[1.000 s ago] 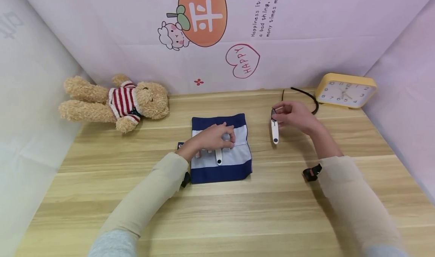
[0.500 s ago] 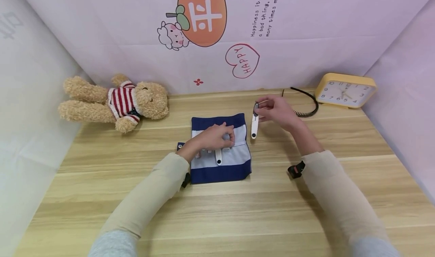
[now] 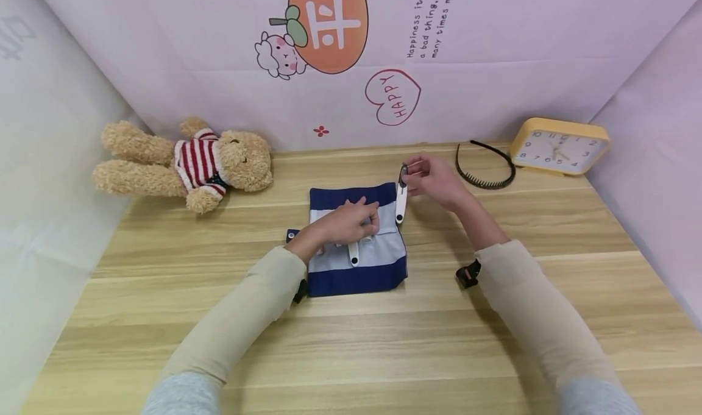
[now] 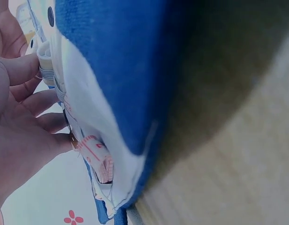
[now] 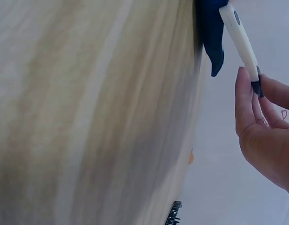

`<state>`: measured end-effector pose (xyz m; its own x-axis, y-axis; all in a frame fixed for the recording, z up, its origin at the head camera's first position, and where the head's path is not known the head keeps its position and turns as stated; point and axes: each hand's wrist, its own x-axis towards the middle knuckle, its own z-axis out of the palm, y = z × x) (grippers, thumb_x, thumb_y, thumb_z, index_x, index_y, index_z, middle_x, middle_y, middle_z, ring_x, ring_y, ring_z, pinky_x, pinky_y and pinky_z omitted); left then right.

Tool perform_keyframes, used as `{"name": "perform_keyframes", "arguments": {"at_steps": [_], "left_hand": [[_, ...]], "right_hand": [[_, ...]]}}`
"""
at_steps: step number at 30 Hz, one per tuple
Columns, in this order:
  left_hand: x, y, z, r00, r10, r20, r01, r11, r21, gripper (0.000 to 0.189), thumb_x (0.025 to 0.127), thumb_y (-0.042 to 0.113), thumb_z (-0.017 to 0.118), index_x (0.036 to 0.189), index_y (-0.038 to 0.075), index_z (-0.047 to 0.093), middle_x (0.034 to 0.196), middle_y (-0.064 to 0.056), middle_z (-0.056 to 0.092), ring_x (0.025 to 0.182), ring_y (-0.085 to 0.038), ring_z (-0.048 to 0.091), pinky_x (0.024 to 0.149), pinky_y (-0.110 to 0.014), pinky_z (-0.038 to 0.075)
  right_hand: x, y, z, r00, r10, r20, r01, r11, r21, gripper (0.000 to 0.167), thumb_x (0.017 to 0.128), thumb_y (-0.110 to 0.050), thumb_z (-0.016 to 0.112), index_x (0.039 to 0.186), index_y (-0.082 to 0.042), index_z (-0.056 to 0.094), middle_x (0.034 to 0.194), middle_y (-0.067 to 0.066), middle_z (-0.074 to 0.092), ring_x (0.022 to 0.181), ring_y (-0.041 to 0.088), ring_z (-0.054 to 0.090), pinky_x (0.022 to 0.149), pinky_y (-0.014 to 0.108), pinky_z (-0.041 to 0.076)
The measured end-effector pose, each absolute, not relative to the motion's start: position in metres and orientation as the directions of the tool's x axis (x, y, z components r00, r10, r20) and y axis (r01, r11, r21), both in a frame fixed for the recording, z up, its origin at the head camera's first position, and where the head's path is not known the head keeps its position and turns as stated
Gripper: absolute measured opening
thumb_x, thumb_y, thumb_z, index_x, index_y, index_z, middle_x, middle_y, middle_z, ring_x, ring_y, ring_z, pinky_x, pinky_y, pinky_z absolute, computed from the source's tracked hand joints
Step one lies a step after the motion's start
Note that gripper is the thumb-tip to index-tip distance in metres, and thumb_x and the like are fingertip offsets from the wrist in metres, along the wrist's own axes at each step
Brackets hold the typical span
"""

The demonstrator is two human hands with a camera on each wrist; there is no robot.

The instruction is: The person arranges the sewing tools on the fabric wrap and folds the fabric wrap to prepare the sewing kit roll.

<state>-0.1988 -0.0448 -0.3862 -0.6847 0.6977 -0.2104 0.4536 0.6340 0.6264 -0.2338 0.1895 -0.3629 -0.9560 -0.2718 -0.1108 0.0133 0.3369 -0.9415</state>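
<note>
In the head view the right hand (image 3: 436, 182) pinches a slim white tool (image 3: 401, 204) by its dark end, at 2 o'clock from the middle of the striped pouch (image 3: 356, 279); so small a grip could let it twist, or the pouch's edge could snag it. In the left wrist view the left hand (image 4: 29, 112) has part-bent fingers, its thumb touching a pale roll (image 4: 47, 65), though I cannot tell whether it pinches; a nudge might dislodge that. In the right wrist view the tool looks smooth, pointing to 11 o'clock, with a dark oval.
</note>
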Motion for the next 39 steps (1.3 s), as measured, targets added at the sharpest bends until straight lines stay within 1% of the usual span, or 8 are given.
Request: {"name": "perform_keyframes", "arguments": {"at_steps": [3,6,10,13,20,28,35,39], "left_hand": [[-0.199,-0.045,-0.386,-0.687,0.694,-0.217,0.447,0.638,0.627,0.013,0.105,0.014,0.056,0.093,0.011,0.059,0.161,-0.02,0.031,0.152,-0.04,0.01,0.121,-0.058,0.003],[-0.199,-0.045,-0.386,-0.686,0.695,-0.217,0.447,0.638,0.627,0.012,0.105,0.014,0.056,0.094,0.011,0.059,0.161,-0.02,0.031,0.152,-0.04,0.01,0.121,-0.058,0.003],[-0.2,-0.045,-0.387,-0.681,0.699,-0.217,0.447,0.632,0.633,0.012,0.105,0.015,0.055,0.095,0.011,0.059,0.161,-0.02,0.031,0.152,-0.04,0.01,0.121,-0.058,0.004],[-0.2,-0.045,-0.388,-0.679,0.7,-0.221,0.445,0.632,0.634,0.012,0.106,0.015,0.055,0.095,0.012,0.058,0.161,-0.02,0.03,0.152,-0.039,0.01,0.121,-0.058,0.004],[-0.2,-0.046,-0.388,-0.676,0.705,-0.213,0.45,0.625,0.638,0.012,0.106,0.015,0.055,0.096,0.01,0.059,0.161,-0.02,0.03,0.152,-0.04,0.01,0.12,-0.058,0.004],[-0.199,-0.046,-0.388,-0.676,0.707,-0.208,0.455,0.622,0.637,0.012,0.106,0.015,0.054,0.095,0.011,0.057,0.161,-0.02,0.03,0.152,-0.04,0.011,0.121,-0.058,0.004],[-0.198,-0.047,-0.387,-0.674,0.71,-0.205,0.462,0.621,0.634,0.012,0.107,0.017,0.054,0.098,0.011,0.058,0.161,-0.02,0.03,0.152,-0.04,0.01,0.121,-0.058,0.004],[-0.198,-0.047,-0.387,-0.678,0.705,-0.208,0.457,0.625,0.633,0.01,0.107,0.017,0.054,0.1,0.011,0.059,0.161,-0.019,0.03,0.152,-0.04,0.01,0.121,-0.057,0.004]], "right_hand": [[-0.234,0.187,-0.361,-0.966,-0.246,-0.084,0.001,0.317,-0.948,0.041,0.1,-0.001,0.06,0.137,0.01,0.045,0.122,0.026,0.055,0.093,0.023,0.064,0.087,0.044,0.058],[-0.235,0.184,-0.362,-0.962,-0.258,-0.093,0.009,0.307,-0.952,0.043,0.1,-0.001,0.06,0.138,0.011,0.044,0.123,0.027,0.055,0.094,0.025,0.064,0.087,0.044,0.058],[-0.236,0.182,-0.368,-0.948,-0.29,-0.132,0.026,0.341,-0.94,0.044,0.099,-0.002,0.062,0.138,0.01,0.045,0.125,0.028,0.055,0.098,0.033,0.065,0.086,0.043,0.058],[-0.236,0.179,-0.373,-0.944,-0.299,-0.141,0.018,0.378,-0.926,0.042,0.099,-0.002,0.063,0.135,0.009,0.047,0.123,0.028,0.056,0.099,0.035,0.064,0.083,0.041,0.059],[-0.235,0.173,-0.375,-0.92,-0.36,-0.156,-0.006,0.411,-0.912,0.036,0.098,0.004,0.061,0.129,0.013,0.048,0.116,0.028,0.057,0.094,0.03,0.063,0.079,0.037,0.06],[-0.233,0.169,-0.374,-0.866,-0.444,-0.23,-0.019,0.488,-0.873,0.03,0.095,0.006,0.065,0.122,0.012,0.053,0.108,0.024,0.057,0.087,0.028,0.065,0.078,0.036,0.06],[-0.229,0.166,-0.372,-0.825,-0.503,-0.259,-0.085,0.563,-0.822,0.026,0.094,0.0,0.069,0.117,0.008,0.059,0.103,0.02,0.062,0.081,0.026,0.065,0.07,0.037,0.06],[-0.227,0.165,-0.372,-0.8,-0.525,-0.291,-0.097,0.591,-0.8,0.027,0.094,-0.002,0.069,0.117,0.006,0.059,0.102,0.019,0.063,0.083,0.023,0.063,0.071,0.036,0.059]]}}
